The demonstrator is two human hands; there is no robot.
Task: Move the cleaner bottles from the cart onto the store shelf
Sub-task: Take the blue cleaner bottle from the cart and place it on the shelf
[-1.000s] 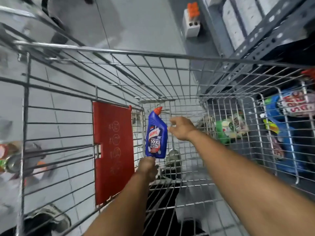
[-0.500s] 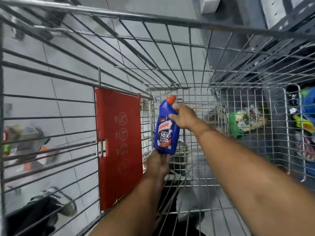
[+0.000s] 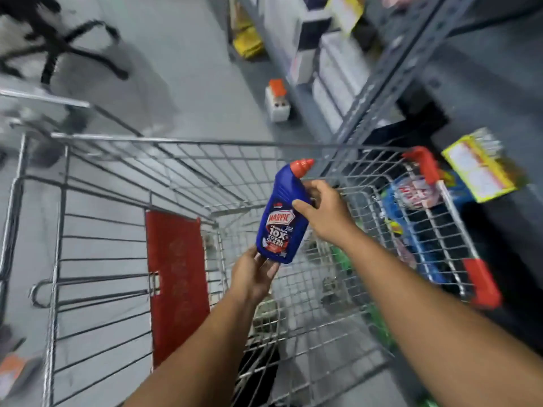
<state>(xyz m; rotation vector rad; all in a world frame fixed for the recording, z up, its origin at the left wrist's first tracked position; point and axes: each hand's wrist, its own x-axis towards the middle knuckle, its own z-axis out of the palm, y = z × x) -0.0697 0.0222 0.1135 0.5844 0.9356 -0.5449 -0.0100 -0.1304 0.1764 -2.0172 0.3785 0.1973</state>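
Head view: both hands on one cleaner bottle (image 3: pixel 280 214). Left hand (image 3: pixel 254 274) cups the base from below; right hand (image 3: pixel 324 212) is wrapped around the shoulder just under the red cap (image 3: pixel 300 167).

Change: a second ago the right hand was open and clear of the bottle, which sat low inside the cart (image 3: pixel 176 177). Now both hands are clamped on it and it is raised to about rim level, over the basket. Judged: pickup done, carry to the store shelf (image 3: pixel 390 80) on the right comes next.

Long axis near upright, leaning slightly right; cap up, spout angled toward the shelf side, label facing the camera. More packaged goods lie blurred beyond the cart's right wall.
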